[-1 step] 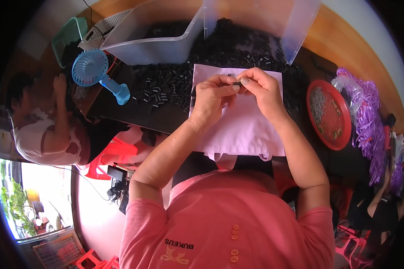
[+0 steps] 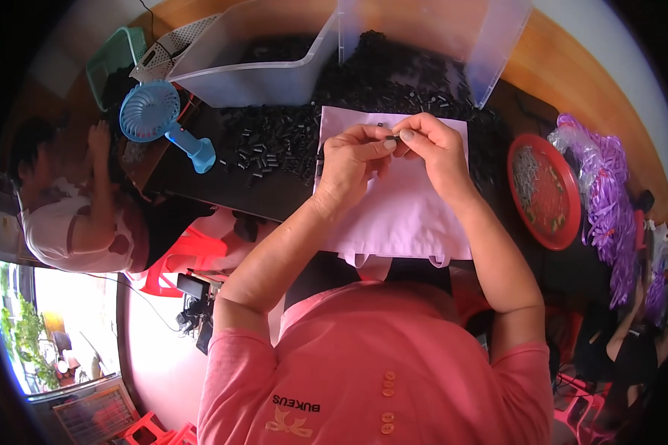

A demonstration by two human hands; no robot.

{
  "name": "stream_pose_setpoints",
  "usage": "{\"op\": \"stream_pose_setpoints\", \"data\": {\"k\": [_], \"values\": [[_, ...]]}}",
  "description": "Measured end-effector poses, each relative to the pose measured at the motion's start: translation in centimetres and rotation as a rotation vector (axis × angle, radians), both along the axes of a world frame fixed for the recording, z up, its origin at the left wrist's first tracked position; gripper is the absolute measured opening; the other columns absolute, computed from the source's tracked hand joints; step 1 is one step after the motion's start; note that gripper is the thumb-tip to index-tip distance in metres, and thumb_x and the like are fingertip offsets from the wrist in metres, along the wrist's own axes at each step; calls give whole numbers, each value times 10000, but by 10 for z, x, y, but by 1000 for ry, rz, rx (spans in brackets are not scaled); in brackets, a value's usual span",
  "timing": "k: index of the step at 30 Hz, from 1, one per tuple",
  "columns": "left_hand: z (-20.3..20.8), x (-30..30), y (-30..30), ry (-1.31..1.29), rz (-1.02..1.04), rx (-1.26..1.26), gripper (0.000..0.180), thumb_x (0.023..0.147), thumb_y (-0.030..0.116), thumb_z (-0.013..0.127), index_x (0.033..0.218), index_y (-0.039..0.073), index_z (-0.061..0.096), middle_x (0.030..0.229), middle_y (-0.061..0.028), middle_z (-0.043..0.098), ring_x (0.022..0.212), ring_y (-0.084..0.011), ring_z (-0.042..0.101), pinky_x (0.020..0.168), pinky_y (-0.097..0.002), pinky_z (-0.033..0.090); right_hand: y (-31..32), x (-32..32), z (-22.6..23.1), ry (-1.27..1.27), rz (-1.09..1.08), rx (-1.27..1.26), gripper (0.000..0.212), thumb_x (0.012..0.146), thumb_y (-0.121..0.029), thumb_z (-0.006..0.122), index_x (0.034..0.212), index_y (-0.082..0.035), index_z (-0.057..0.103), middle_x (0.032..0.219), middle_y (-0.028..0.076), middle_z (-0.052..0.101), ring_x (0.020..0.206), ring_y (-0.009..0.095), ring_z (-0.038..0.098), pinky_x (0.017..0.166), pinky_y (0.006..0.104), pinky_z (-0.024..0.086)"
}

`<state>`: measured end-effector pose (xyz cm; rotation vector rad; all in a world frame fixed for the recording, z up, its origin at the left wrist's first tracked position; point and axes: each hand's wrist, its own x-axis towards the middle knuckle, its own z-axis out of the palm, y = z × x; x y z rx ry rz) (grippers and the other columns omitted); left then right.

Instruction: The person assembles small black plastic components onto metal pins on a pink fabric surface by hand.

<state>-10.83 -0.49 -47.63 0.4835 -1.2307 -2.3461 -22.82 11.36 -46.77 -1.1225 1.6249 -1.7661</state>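
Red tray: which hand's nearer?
Right. The right hand is left of the red tray, above the pink cloth; the left hand is farther left.

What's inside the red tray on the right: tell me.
The red tray holds a heap of small silvery pieces toward its left side; small bits too tiny to identify are scattered elsewhere. Whatever lies beneath the heap is covered.
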Motion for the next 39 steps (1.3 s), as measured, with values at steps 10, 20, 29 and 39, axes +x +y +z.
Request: {"op": "stream_pose_setpoints", "data": {"k": [10,20,29,39], "values": [[0,3,-6,-1,113,-122,171,832,4,723,993,-34,678,759,-72,670,611,-123,608,499,-233,453,-2,5,2,-50,-20,22,98,955,-88,591,981,-19,656,844,17,636,750,93,600,698,239,485],[-1,8,-8,-22,71,-266,136,811,-34,731,936,-15,680,757,-40,660,583,-90,565,520,-218,438,-4,5,9,-8,-14,-23,84,946,-61,604,973,-13,668,806,9,629,746,83,578,696,232,484],[7,10,-6,-71,55,-356,122,796,-36,729,901,2,681,732,-23,655,558,-77,552,504,-207,424,-6,7,8,182,-38,-12,63,916,-19,615,941,0,669,792,15,653,722,73,573,664,227,476],[1,10,-7,-11,14,-365,103,810,10,732,903,6,688,706,-16,638,539,-74,544,472,-211,422,-4,6,14,298,-58,17,26,890,-3,630,909,5,647,761,20,645,701,71,569,638,228,466]]}}
